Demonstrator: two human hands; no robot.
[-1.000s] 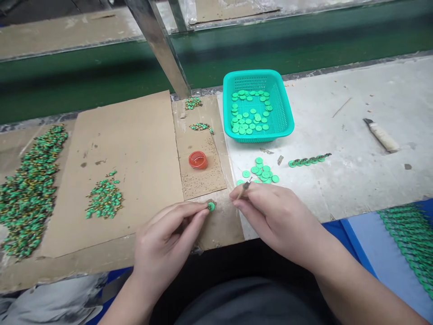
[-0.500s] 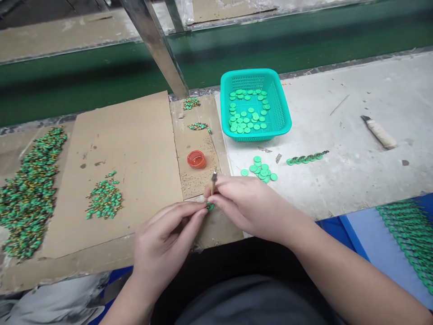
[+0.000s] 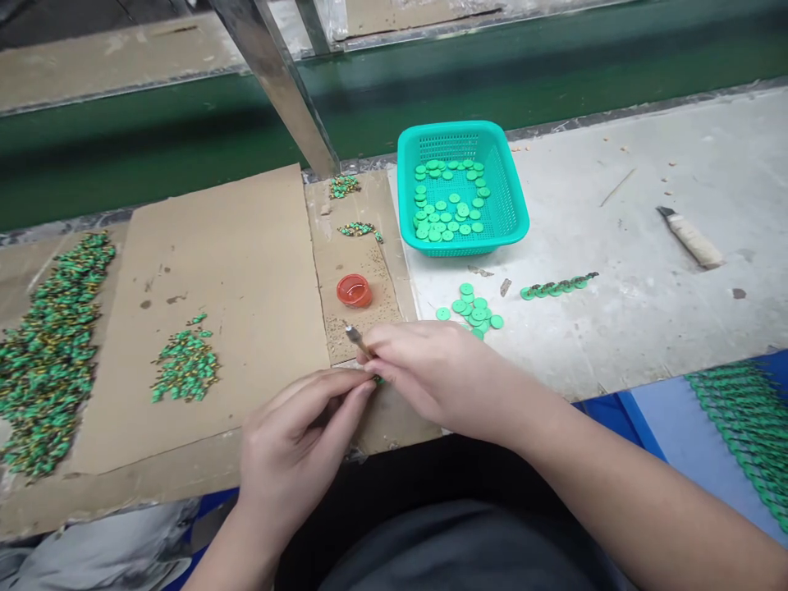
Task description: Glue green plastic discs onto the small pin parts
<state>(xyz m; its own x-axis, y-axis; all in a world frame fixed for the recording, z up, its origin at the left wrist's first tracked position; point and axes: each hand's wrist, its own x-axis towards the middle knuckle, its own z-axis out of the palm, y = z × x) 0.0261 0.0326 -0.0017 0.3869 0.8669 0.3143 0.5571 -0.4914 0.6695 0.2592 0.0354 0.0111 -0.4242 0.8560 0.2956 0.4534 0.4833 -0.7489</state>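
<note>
My left hand [image 3: 301,443] pinches a small green disc [image 3: 377,380] at its fingertips over the cardboard near the table's front edge. My right hand [image 3: 443,369] holds a thin pointed tool [image 3: 355,336] and presses against that disc, mostly hiding it. The tool's free end sticks out up and to the left. A loose heap of green discs [image 3: 473,308] lies just beyond my right hand.
A teal basket [image 3: 510,197] holds several green discs. A small red cap [image 3: 354,290] sits on cardboard [image 3: 246,271]. Piles of green-and-gold parts [image 3: 185,365] lie left, a bigger one [image 3: 49,345] far left. A strung row of discs [image 3: 557,286], a knife [image 3: 689,235], a metal post [image 3: 277,82].
My right hand moved left from the loose discs to meet my left hand. The tool swung from pointing right, through upright, to leaning left over the disc.
</note>
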